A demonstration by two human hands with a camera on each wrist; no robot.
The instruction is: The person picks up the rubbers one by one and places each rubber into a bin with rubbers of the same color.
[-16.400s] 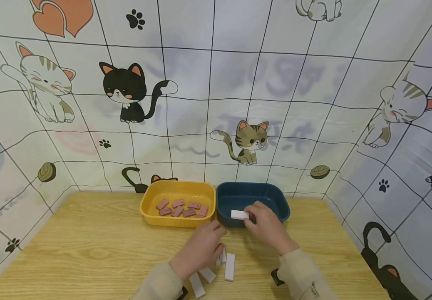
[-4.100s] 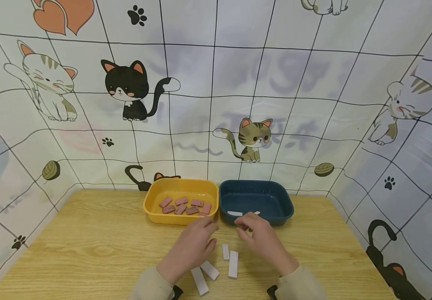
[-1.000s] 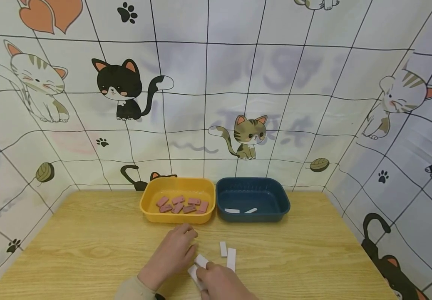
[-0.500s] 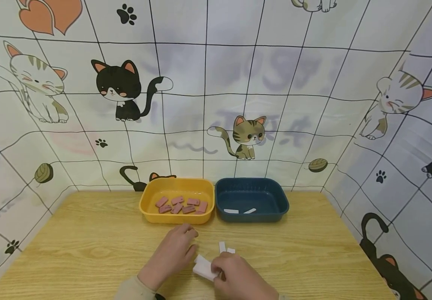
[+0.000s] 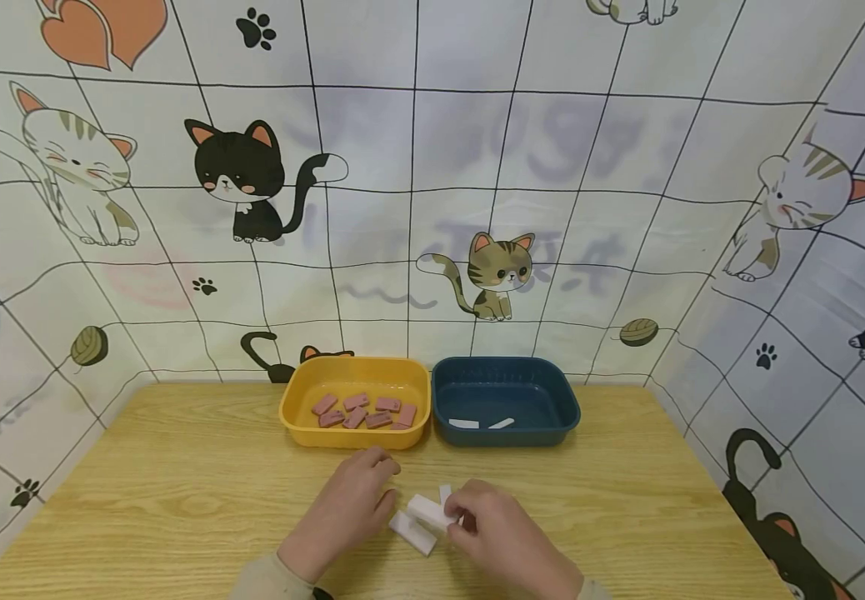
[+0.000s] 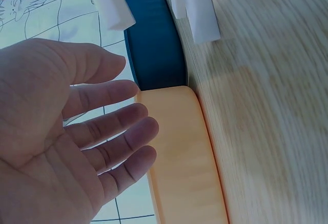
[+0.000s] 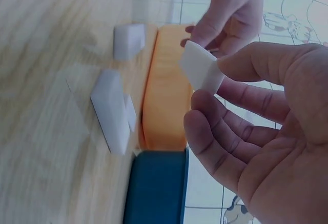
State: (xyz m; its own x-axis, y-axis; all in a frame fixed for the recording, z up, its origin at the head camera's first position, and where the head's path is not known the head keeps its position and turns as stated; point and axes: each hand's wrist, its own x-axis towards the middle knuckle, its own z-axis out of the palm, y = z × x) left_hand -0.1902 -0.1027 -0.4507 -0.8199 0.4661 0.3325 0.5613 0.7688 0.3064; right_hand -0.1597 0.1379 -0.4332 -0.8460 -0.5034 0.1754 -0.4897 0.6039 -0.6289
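Observation:
My right hand (image 5: 506, 533) pinches a white rectangular block (image 7: 201, 69) between thumb and fingertips, holding it above the table. Below it, another white block (image 5: 412, 533) lies slantwise on the wood. A small white block (image 5: 444, 493) shows beside the right fingers; in the right wrist view it lies against a longer white block (image 7: 110, 112), which the right hand covers in the head view. My left hand (image 5: 346, 510) is to the left of the blocks, palm turned inward, fingers loosely extended and holding nothing, as the left wrist view confirms.
At the back of the wooden table (image 5: 177, 483) stand a yellow tray (image 5: 357, 438) with several pink blocks (image 5: 377, 420) and, right beside it, a blue tray (image 5: 507, 436) with two white pieces (image 5: 464, 424). A cat-patterned sheet (image 5: 372, 233) rises behind and at the sides.
Earlier, the right hand held a white block over the blue tray. Since then it came down to the front blocks, took hold of one, and lifted it up and rightward. The left hand barely moved lately.

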